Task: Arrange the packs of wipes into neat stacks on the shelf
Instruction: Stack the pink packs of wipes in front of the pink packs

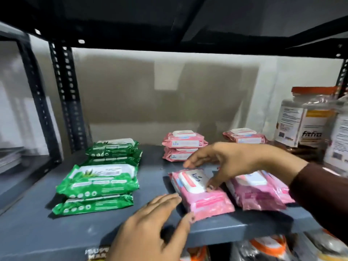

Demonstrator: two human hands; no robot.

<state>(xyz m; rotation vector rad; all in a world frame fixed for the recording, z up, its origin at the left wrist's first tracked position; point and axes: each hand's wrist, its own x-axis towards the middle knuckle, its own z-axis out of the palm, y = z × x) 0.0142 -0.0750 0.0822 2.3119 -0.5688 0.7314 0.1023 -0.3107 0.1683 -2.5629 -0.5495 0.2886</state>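
Note:
A pink pack of wipes point(202, 193) lies at an angle near the front edge of the grey shelf point(37, 230). My right hand point(233, 162) arches over it, thumb tip on its white lid, fingers spread. My left hand point(150, 227) touches its near left corner with fingertips and thumb. More pink packs point(258, 191) lie loosely to its right, partly under my right sleeve. Two pink packs are stacked at the back centre point(183, 146), another pink pack point(244, 137) sits at the back right. Green packs form a front stack point(98, 187) and a rear stack point(113, 151).
Clear jars with orange lids point(305, 119) stand at the shelf's right end. Black perforated uprights point(66, 95) rise at the left, and a dark shelf hangs overhead. Packaged goods point(263, 249) show on the level below.

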